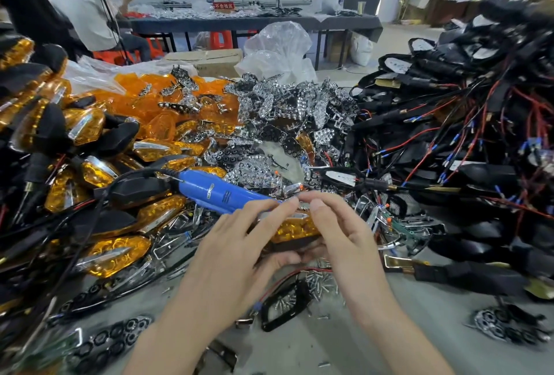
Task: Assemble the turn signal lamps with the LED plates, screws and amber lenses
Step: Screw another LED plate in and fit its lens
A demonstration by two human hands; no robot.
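Standing right by the desk (425, 332) here. Closest to me, both hands are wrapped round one turn signal lamp (295, 230). The left hand (239, 245) cups it, thumb underneath and fingers over the top. The right hand (338, 233) pinches the upper edge, and the fingertips of both meet at the chrome trim. The amber lens is already on, so my guess is they're pressing it home.

Tip imo: squeeze evenly along the rim, keep the red wire (308, 269) out of the seam, and check it sits flush before letting go.

Just below the lamp there's a scatter of screws (317, 281) and a bare black frame (284, 305). A blue electric screwdriver (221, 191) lies just behind the hands, nobody holding it.

On the left is a heap of finished lamps (114, 251), then loose amber lenses (162, 98). Chrome LED plates (269, 104) sit mid-desk, with wired black housings (449, 134) on the right.

Further back there are plastic bags (278, 44), a cardboard box (207, 59), red stools (220, 38), another long desk (239, 23) under dark cloth, and a seated person in a white shirt (84, 17).
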